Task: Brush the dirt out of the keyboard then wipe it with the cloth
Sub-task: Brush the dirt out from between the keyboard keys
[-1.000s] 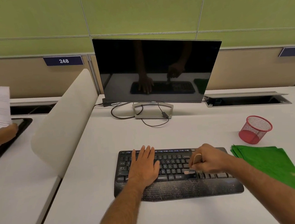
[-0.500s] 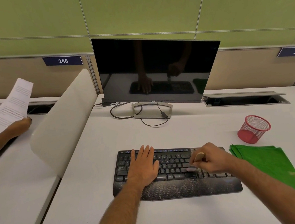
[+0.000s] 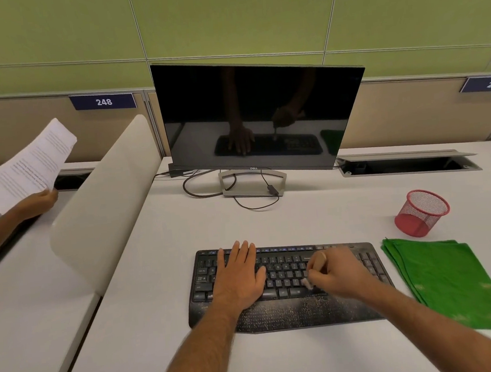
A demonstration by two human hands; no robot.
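A black keyboard [image 3: 291,312] lies on the white desk, its palm rest speckled with pale dirt. My left hand [image 3: 240,278] rests flat on the left half of the keys, fingers together and pointing away. My right hand [image 3: 338,272] is closed around a small brush [image 3: 306,283] with a wooden handle, its pale bristles touching the keys near the middle of the lower rows. A folded green cloth [image 3: 451,283] lies on the desk just right of the keyboard.
A dark monitor [image 3: 261,113] on a stand with trailing cables stands behind the keyboard. A red mesh cup [image 3: 421,212] sits at the right rear. A white divider [image 3: 100,204] borders the left; beyond it another person's hand holds papers [image 3: 26,166].
My right hand has shifted the brush slightly along the lower key rows. My left hand stays in place. The other person has raised the papers higher.
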